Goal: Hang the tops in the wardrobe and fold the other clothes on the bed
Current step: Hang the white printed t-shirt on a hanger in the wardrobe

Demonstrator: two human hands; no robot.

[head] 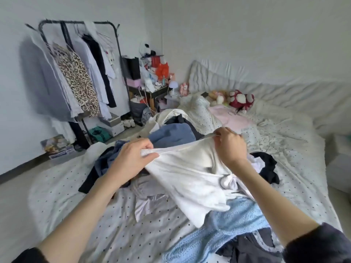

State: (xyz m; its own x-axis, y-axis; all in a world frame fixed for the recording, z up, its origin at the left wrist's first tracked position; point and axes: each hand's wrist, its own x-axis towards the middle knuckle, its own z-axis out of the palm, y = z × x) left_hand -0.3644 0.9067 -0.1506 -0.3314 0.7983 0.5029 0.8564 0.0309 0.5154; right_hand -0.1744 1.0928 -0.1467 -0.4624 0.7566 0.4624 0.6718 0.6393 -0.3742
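Both hands, left hand [133,158]; right hand [230,147], pinch white garment [190,175] taut.

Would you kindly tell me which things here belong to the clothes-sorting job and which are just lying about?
Job: white garment held by left hand and right hand; clothes pile; blue knit; clothes rack; bed.
Lying about: plush toys; lamp; cluttered side table; shoebox.

My forearms are bare from the wrists back. Well behind my fingers, each arm ends in a dark, almost black sleeve [321,245] pushed up near the elbow, of soft, slightly fuzzy fabric. My left hand [131,158] and right hand [230,147] wear no rings, watch or gloves.
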